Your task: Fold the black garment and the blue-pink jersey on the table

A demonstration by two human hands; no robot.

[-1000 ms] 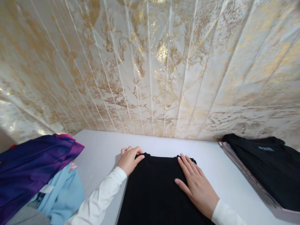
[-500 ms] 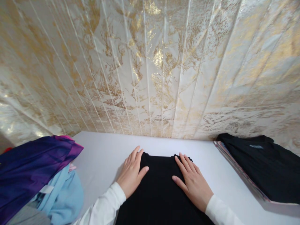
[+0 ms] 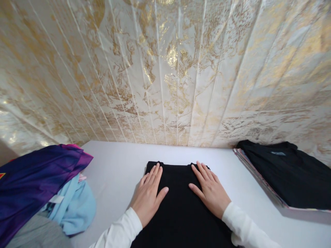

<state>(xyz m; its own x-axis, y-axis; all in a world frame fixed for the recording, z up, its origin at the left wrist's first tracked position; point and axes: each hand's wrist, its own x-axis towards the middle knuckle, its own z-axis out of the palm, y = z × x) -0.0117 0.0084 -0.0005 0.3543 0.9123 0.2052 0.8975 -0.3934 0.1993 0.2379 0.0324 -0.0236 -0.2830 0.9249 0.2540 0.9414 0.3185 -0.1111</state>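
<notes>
A black shirt (image 3: 178, 213) lies on the white table in front of me, its sides tucked in and its neckline at the far end. Flat on its left shoulder area rests my left hand (image 3: 149, 194), fingers stretched out and pointing away. My right hand (image 3: 209, 191) lies in the same way on the right shoulder area, thumb apart from the fingers. Neither hand grips the cloth. The shirt's near end runs out of the picture at the bottom.
To the left is a loose heap with a purple garment (image 3: 38, 179), a light blue one (image 3: 79, 206) and a grey one (image 3: 38, 232). A stack of folded clothes topped by a black T-shirt (image 3: 292, 179) stands right. Behind the white table (image 3: 116, 165) hangs a gold-patterned curtain (image 3: 165, 86).
My left hand has shifted slightly right and inward on the shirt, uncovering its far left corner. My right hand stays flat in nearly the same spot. The view has tilted a little.
</notes>
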